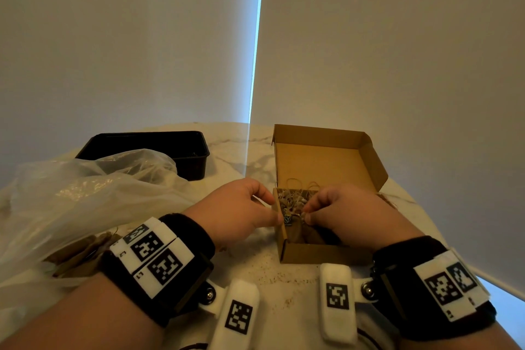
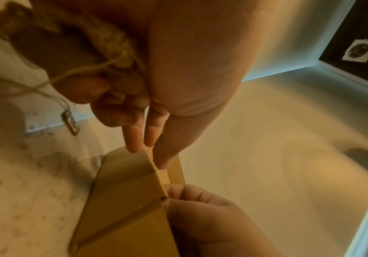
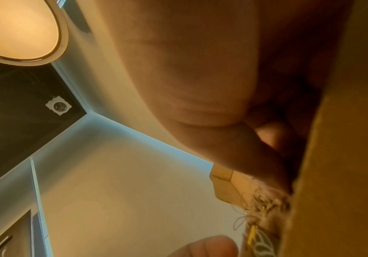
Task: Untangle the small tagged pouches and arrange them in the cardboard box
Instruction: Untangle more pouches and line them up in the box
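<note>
An open cardboard box (image 1: 326, 256) sits on the marble table with several burlap pouches (image 1: 295, 202) and loose strings piled in it. My right hand (image 1: 306, 214) reaches into the box and pinches the frayed top of a pouch; a blue-green tag (image 1: 288, 219) lies beside it. My left hand (image 1: 272, 207) is at the box's left wall. In the left wrist view its thumb and straight fingers (image 2: 134, 139) pinch the wall of the box (image 2: 123, 200), while its curled fingers hold another burlap pouch (image 2: 53, 40) whose string and tag (image 2: 70, 123) hang down.
A clear plastic bag (image 1: 85, 193) with more brown pouches (image 1: 76, 253) lies at the left. A black plastic tray (image 1: 159, 145) stands behind it. The table's rounded edge (image 1: 420, 207) runs close to the box on the right.
</note>
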Motion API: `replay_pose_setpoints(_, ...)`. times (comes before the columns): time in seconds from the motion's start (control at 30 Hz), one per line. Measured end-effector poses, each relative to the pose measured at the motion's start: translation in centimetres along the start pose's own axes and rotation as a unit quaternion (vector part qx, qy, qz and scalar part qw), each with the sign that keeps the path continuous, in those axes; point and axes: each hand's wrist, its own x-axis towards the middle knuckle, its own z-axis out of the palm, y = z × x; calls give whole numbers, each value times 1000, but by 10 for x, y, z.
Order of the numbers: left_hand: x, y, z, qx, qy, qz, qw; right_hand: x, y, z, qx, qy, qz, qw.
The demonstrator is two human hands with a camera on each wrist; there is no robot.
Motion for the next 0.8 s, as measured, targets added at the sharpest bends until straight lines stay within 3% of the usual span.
replay_pose_setpoints(0.47, -1, 0, -1, -6, 9, 3, 1000, 2, -1, 2, 2, 19, 2, 1000)
replay_pose_setpoints(0.7, 1, 1, -5, -21, 47, 10, 999, 5, 3, 2, 78, 126, -34, 988)
replay_pose_setpoints(0.8, 3, 5, -6, -86, 61, -16, 994, 4, 3, 3, 144, 184, -67, 970)
